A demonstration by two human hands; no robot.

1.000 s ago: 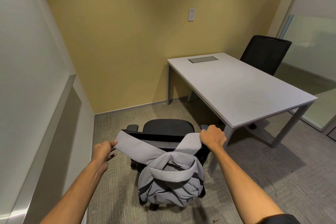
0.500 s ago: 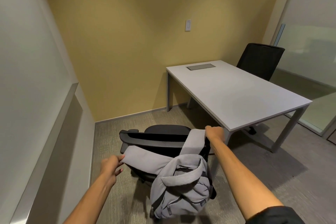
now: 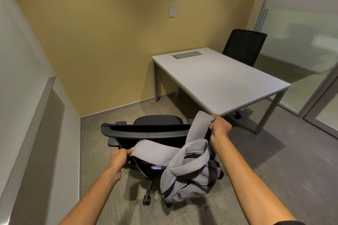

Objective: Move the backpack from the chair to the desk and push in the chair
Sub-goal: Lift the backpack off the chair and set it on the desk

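Both hands gripping the backpack (image 3: 188,175) by its straps, left hand (image 3: 118,158) low, right hand (image 3: 220,127) up nr the desk (image 3: 219,78) corner, bag hanging behind the chair (image 3: 146,133).

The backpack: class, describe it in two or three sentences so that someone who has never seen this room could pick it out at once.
Start at the white desk against the yellow wall, then come to the black office chair nearest the camera. Hanging behind its backrest is the grey backpack, each strap held by one of the hands, left and right. It is the only soft grey fabric thing among hard furniture.
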